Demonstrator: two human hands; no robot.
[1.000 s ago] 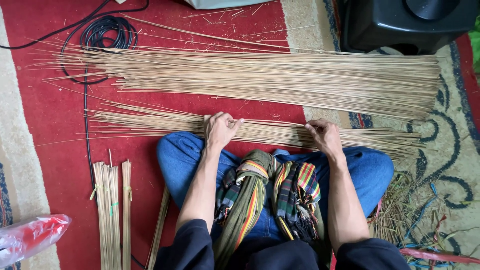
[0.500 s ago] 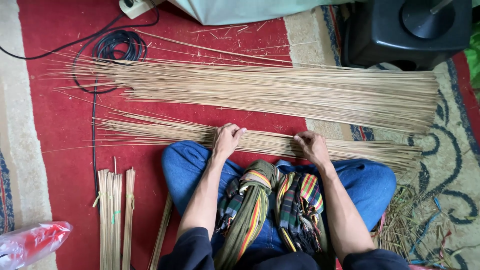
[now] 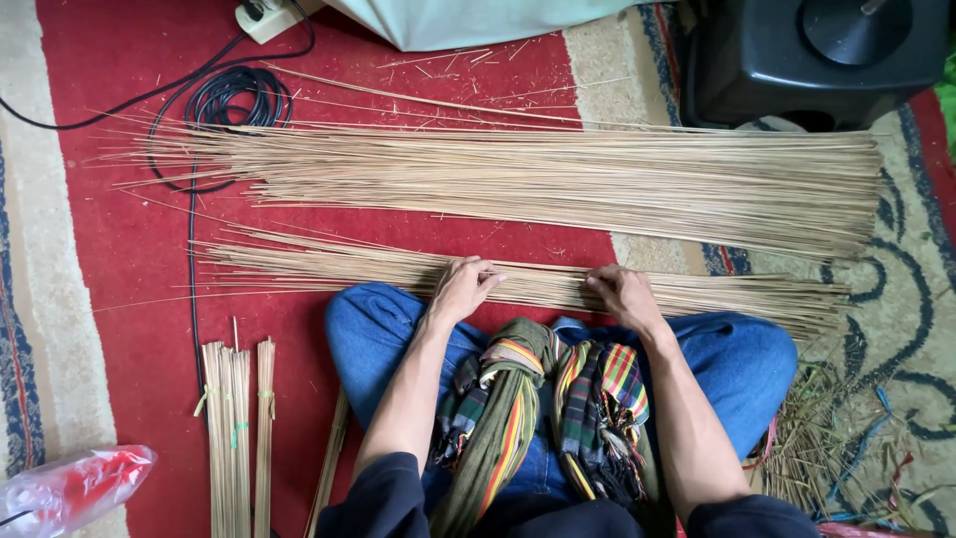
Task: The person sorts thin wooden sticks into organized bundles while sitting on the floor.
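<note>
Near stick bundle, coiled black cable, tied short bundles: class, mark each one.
Near stick bundle [image 3: 329, 267], head view, bare left stretch.
Coiled black cable [image 3: 234, 97], head view, coil's rim.
Tied short bundles [image 3: 237, 428], head view, at the ties.

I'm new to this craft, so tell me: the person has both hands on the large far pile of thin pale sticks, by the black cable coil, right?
Not quite. In the head view both the left hand and right hand rest on the smaller near row of thin pale sticks across the knees; the large far pile lies untouched.
</note>
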